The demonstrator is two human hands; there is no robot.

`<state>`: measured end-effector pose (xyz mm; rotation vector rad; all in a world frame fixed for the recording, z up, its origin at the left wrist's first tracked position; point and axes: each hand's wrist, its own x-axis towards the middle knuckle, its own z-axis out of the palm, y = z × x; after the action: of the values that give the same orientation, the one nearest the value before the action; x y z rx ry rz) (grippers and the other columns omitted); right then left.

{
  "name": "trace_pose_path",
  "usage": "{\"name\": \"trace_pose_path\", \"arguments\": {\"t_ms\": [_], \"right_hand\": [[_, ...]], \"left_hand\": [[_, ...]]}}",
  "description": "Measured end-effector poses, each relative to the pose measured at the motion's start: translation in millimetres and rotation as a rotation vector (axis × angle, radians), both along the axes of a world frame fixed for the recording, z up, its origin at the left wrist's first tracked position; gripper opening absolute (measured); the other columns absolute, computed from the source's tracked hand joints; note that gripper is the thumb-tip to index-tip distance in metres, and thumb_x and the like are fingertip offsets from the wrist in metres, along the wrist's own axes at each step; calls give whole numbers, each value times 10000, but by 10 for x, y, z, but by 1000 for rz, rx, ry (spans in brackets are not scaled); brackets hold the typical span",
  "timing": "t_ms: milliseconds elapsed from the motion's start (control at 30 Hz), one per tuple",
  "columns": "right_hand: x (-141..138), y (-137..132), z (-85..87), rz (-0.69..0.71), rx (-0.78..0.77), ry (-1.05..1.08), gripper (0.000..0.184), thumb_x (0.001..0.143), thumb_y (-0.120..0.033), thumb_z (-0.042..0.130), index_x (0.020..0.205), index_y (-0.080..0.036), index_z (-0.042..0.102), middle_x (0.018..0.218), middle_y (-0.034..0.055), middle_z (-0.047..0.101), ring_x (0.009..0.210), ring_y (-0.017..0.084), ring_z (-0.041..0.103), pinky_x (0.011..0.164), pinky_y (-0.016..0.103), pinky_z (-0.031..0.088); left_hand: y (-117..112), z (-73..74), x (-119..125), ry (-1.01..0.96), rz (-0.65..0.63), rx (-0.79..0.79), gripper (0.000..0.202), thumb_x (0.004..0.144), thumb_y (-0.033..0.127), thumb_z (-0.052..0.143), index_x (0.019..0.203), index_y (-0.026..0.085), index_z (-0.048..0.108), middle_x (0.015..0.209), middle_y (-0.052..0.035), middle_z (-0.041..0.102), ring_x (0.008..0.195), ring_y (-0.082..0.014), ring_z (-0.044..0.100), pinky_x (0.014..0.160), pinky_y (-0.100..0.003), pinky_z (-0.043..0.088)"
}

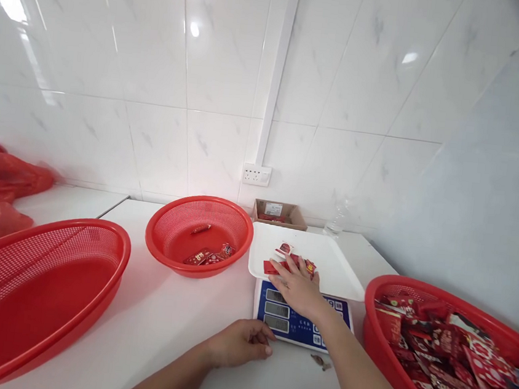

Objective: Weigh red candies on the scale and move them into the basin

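The small red packets (272,267) lie in a loose cluster on the white tray (331,261) atop the scale (284,321), toward its near-left part. Your right hand (299,285) lies palm-down over them, fingers extended and slightly spread, pressing or sorting rather than gripping; nothing is closed in it. Your left hand (239,343) rests on the table at the scale's front-left corner, fingers curled under in a loose fist; whether it holds anything cannot be told. Judgement: the step in hand is portioning packets on the scale, and the next move calls for lifting your palm clear so the three display windows read true, then adding or removing single packets. Count: one scale, one tray; roughly five packets show on it, with others possibly hidden under your hand. Three red baskets: a round basket (203,204) left of the scale holding about four packets, a large oval basket (52,225) farther left, bare inside, and a full basket (417,286) right of the scale. Behind the scale stands one cardboard box (280,214); one small scrap (320,362) lies before it.
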<state>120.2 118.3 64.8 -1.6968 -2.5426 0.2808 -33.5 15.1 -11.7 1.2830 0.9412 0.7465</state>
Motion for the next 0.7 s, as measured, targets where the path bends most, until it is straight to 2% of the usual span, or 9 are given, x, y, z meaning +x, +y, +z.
{"name": "trace_pose_path", "arguments": {"t_ms": [133,233,333,400,467,567,633,700], "right_hand": [[-24,140,40,7,-27,-12,538,873,-566,253,1368,-364,306,1476,42,243,1342,366,67,996,638,135],[14,159,107,-24,6,0,530,877,-541,269,1361,-337,334,1485,62,210,1344,353,76,1013,614,137],[189,93,207,-43,71,48,531,889,-526,229,1377,-328,298,1491,64,188,1355,309,68,1023,592,167],[444,62,278,-42,130,101,533,895,-502,216,1381,-299,299,1473,75,242,1354,285,112,1027,559,221],[810,63,340,-59,192,125,542,885,-443,285,1376,-216,324,1440,107,312,1335,261,211,1044,472,267],[1446,79,376,-194,250,129,533,842,-327,362,1334,-123,379,1377,136,412,1269,245,362,1019,397,341],[1817,53,336,-257,189,86,447,806,-290,418,1224,-162,512,1263,113,544,1149,258,508,947,394,419],[2074,-8,242,-289,81,49,320,731,-251,529,1029,-222,644,1057,54,678,971,241,627,821,317,500]], "left_hand": [[11,-31,-9,-12,-4,5,396,667,414,695,952,155,600,748,12,522,710,-125,483,697,-274,379],[20,-58,-24,-22,-14,18,380,686,412,682,954,156,594,751,17,519,712,-114,478,691,-259,374],[22,-72,-34,-28,-23,20,361,703,409,668,955,162,589,751,20,524,709,-110,479,688,-254,373],[21,-73,-34,-22,-25,18,348,710,398,661,957,165,587,762,16,533,718,-113,485,698,-257,376],[20,-72,-30,-8,-25,23,329,717,379,654,958,165,588,777,10,539,732,-119,489,707,-260,378],[21,-68,-22,15,-27,30,300,732,351,636,965,169,589,797,4,543,753,-127,494,712,-263,380],[23,-60,-17,26,-32,29,288,740,341,624,971,172,588,803,2,545,759,-128,495,714,-263,381],[24,-48,-14,35,-31,29,286,741,339,621,972,172,586,803,1,548,758,-128,497,718,-264,381]]}}
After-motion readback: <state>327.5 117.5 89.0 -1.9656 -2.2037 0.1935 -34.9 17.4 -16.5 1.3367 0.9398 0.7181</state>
